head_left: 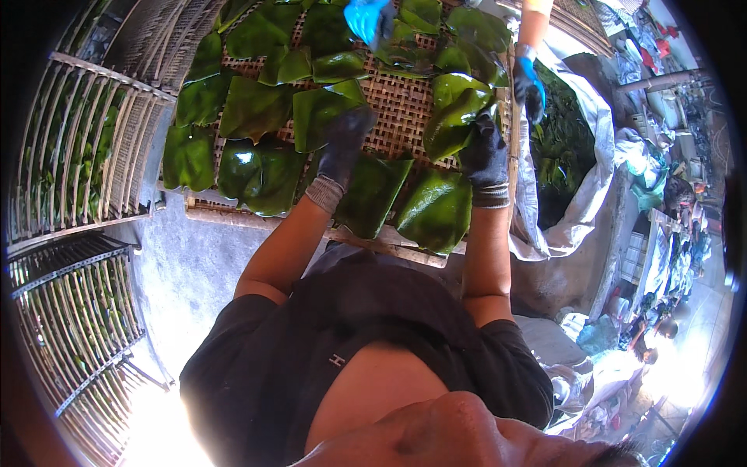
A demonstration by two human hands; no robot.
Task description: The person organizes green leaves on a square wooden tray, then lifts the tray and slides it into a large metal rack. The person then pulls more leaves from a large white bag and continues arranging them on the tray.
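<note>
Glossy, wet, kelp-like green sheets lie in rough rows on a woven bamboo tray (393, 105). My left hand (342, 148), in a dark glove with a grey cuff, reaches over the tray against the lower right corner of one green sheet (319, 113). How its fingers are bent does not show clearly. At the tray's right side, my right hand (485, 156), gloved alike, grips the edge of a folded green sheet (451, 121). Nearest my body lie two more flat sheets, a left one (369, 191) and a right one (436, 208).
Across the tray, another person's blue-gloved hands show: one (368, 22) over the sheets, the other (529, 87) beside a white sack (595, 140) full of dark green pieces. Slatted bamboo racks (74, 148) stand left. Clutter (661, 167) lines the right.
</note>
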